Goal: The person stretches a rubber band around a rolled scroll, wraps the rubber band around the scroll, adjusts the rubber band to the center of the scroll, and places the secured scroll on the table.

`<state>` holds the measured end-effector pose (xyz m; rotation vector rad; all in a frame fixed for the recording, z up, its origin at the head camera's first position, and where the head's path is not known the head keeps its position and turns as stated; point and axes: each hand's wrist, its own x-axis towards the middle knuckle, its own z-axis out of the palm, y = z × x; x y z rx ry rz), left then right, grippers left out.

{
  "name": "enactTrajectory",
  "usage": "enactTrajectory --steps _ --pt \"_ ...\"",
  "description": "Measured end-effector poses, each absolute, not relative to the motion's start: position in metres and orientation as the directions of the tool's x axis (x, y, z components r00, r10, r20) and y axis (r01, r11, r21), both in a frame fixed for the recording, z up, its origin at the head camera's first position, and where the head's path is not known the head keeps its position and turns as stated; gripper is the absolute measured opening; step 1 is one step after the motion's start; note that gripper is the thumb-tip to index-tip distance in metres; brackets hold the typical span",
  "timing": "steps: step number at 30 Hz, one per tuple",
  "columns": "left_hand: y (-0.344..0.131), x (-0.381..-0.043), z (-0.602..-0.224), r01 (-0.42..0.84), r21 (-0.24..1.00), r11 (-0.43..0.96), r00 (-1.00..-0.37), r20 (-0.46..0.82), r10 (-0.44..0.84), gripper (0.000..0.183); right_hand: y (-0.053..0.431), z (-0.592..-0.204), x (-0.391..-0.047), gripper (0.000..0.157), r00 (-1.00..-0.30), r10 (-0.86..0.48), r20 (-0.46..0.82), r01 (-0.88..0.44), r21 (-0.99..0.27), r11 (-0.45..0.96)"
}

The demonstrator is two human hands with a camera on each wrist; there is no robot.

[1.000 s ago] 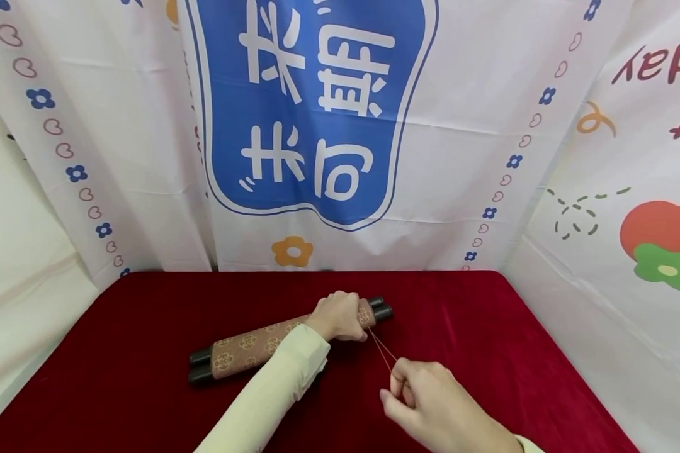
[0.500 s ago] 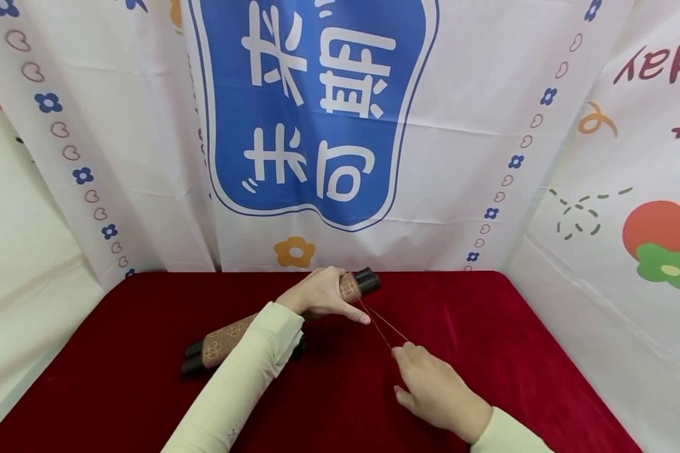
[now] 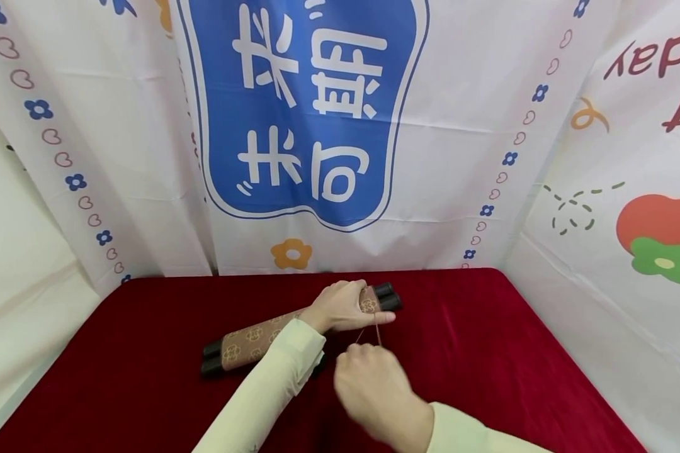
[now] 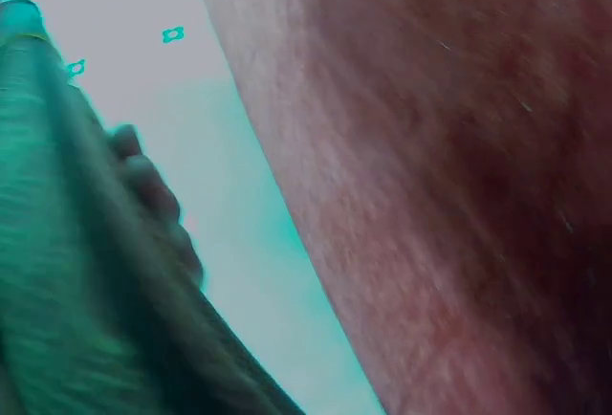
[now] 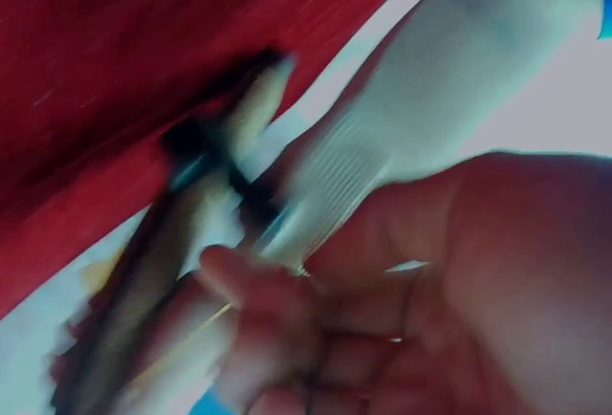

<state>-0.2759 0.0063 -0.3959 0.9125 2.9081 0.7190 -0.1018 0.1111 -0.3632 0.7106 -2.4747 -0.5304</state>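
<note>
A rolled scroll [image 3: 255,340], wrapped in brown cloth with gold flower patterns and with paired black rod ends, lies slantwise over the red cloth. My left hand [image 3: 337,307] grips it near its right end, the thumb stretched along its near side. A thin cord [image 3: 379,333] runs from the scroll past the left thumb down to my right hand [image 3: 374,387], whose curled fingers hold it just in front. In the right wrist view the scroll [image 5: 143,291] is blurred, and the cord [image 5: 186,343] reaches the right fingers. The left wrist view shows part of the left hand [image 4: 67,214] close up.
The red velvet cloth [image 3: 487,352] covers the table. A white printed curtain [image 3: 430,176] hangs behind its far edge, and another printed sheet [image 3: 578,264] stands along the right side. A dark object [image 3: 319,365] shows partly beneath the left sleeve.
My right hand has swung left and closer to the left hand, bringing the cord with it. The scroll and left hand tipped up toward the far edge, then came back nearer and rightward.
</note>
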Motion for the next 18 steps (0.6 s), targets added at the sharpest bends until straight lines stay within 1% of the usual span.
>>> enactTrajectory --steps 2,5,6,7,8,10,11,12,13,15,18 --pt "0.001 -0.274 -0.395 0.552 0.444 0.705 -0.822 0.149 0.550 0.060 0.125 -0.365 -0.111 0.017 -0.782 -0.464 0.417 -0.299 0.403 0.865" --pt "-0.003 -0.272 -0.391 0.580 0.448 0.680 -0.804 0.180 0.567 0.054 0.158 -0.364 -0.128 0.010 -0.833 -0.266 0.484 -0.183 0.212 0.960" --pt "-0.004 -0.271 -0.389 0.587 0.446 0.676 -0.800 0.190 0.569 0.052 0.170 -0.364 -0.134 0.010 -0.842 -0.220 0.492 -0.170 0.145 0.975" --pt "-0.005 -0.270 -0.387 0.591 0.437 0.678 -0.798 0.199 0.568 0.052 0.182 -0.363 -0.142 0.020 -0.851 -0.191 0.489 -0.174 0.081 0.981" --pt "-0.006 -0.268 -0.385 0.594 0.432 0.678 -0.797 0.204 0.568 0.050 0.192 -0.363 -0.149 0.036 -0.867 -0.177 0.466 -0.193 0.014 0.981" --pt "-0.007 -0.266 -0.381 0.599 0.424 0.680 -0.795 0.206 0.571 0.047 0.209 -0.363 -0.165 0.074 -0.897 -0.209 0.390 -0.274 -0.117 0.955" --pt "-0.008 -0.264 -0.379 0.599 0.423 0.680 -0.794 0.202 0.573 0.045 0.215 -0.363 -0.174 0.093 -0.904 -0.246 0.350 -0.324 -0.186 0.928" --pt "-0.008 -0.261 -0.377 0.603 0.424 0.676 -0.790 0.199 0.580 0.044 0.221 -0.363 -0.183 0.106 -0.907 -0.300 0.297 -0.381 -0.274 0.883" --pt "-0.008 -0.259 -0.376 0.607 0.428 0.669 -0.785 0.192 0.589 0.043 0.225 -0.364 -0.192 0.112 -0.903 -0.354 0.245 -0.424 -0.364 0.830" --pt "-0.008 -0.252 -0.375 0.624 0.437 0.648 -0.768 0.189 0.612 0.041 0.231 -0.366 -0.207 0.112 -0.878 -0.446 0.176 -0.471 -0.487 0.736" --pt "-0.009 -0.242 -0.374 0.652 0.453 0.608 -0.737 0.191 0.648 0.044 0.231 -0.374 -0.224 0.101 -0.813 -0.552 0.183 -0.538 -0.599 0.594"
